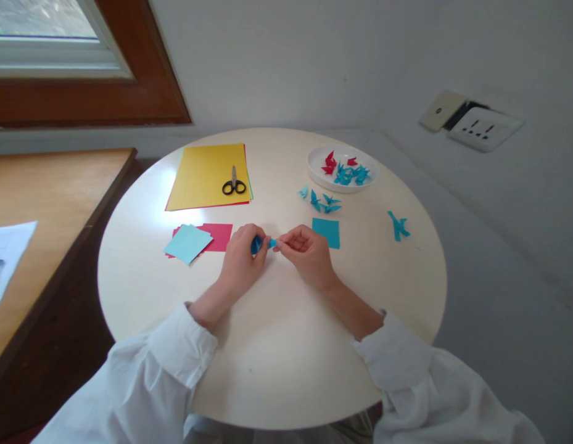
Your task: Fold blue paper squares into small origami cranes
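Between my hands is a small folded piece of blue paper [256, 245]. My left hand [243, 254] is closed around its body, hiding much of it. The thumb and forefinger of my right hand [309, 254] pinch its pointed right end. Just beyond my right hand lies a flat teal paper square [327, 232]. Left of my left hand, light blue paper squares [189, 243] rest on top of red paper squares [219, 237]. Several folded blue paper cranes [324, 202] sit farther back, beside a pale folded piece [303, 192].
A white round dish [314, 172] at the back right holds red and blue cranes. Black-handled scissors [234, 182] lie on large yellow sheets [203, 176]. Blue paper strips [398, 226] lie near the right edge of the round table [286, 370]. A wooden desk [59, 179] stands left.
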A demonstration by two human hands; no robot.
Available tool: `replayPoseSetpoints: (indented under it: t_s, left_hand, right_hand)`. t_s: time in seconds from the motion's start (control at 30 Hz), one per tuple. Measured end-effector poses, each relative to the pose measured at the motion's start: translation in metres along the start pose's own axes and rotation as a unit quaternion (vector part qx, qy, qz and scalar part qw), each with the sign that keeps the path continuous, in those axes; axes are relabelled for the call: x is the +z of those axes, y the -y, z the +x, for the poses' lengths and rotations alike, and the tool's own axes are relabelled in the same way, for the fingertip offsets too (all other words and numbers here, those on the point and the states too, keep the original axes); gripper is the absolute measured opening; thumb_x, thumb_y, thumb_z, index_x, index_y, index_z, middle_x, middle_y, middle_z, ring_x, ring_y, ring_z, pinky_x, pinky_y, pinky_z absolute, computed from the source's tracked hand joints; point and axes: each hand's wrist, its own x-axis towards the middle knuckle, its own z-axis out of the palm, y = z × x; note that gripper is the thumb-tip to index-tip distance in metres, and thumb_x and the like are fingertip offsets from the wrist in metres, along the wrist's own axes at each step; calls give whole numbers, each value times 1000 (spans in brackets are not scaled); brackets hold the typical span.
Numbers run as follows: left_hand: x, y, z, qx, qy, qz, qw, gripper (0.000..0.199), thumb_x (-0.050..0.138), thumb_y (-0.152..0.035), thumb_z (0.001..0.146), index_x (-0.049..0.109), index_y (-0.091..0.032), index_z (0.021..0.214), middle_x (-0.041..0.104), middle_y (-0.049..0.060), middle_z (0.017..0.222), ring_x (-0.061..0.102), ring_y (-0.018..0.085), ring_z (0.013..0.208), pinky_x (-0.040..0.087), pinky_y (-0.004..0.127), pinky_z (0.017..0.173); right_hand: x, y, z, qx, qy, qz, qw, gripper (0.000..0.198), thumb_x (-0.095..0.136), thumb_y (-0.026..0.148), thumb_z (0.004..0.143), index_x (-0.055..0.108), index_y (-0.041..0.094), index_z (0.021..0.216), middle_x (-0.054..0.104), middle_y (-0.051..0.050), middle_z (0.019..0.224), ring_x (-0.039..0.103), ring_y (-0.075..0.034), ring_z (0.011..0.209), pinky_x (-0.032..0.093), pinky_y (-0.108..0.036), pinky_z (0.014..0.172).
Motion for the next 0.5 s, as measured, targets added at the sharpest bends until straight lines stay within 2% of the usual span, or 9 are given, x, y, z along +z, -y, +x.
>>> replayPoseSetpoints:
  t_s: [0.23, 0.5]
  left_hand:
    - [-1, 2, 0, 23, 9, 33, 999, 8, 47, -15, 81, 49, -21, 77, 60, 3, 78, 49, 20, 78, 39, 34, 70]
    - [0, 3, 0, 22, -16, 83, 996, 9, 51, -14, 80, 52, -21, 75, 61, 2, 75, 49, 21, 82, 33, 37, 77]
  right_hand:
    - [-2, -1, 2, 10, 21, -9, 1000, 22, 70, 33, 64, 53, 19, 68, 63, 1, 63, 66, -16, 64, 52, -28, 63]
    - [-2, -2, 1, 2, 24, -35, 999, 22, 68, 35, 65, 53, 19, 68, 63, 0, 66, 67, -17, 68, 53, -30, 65]
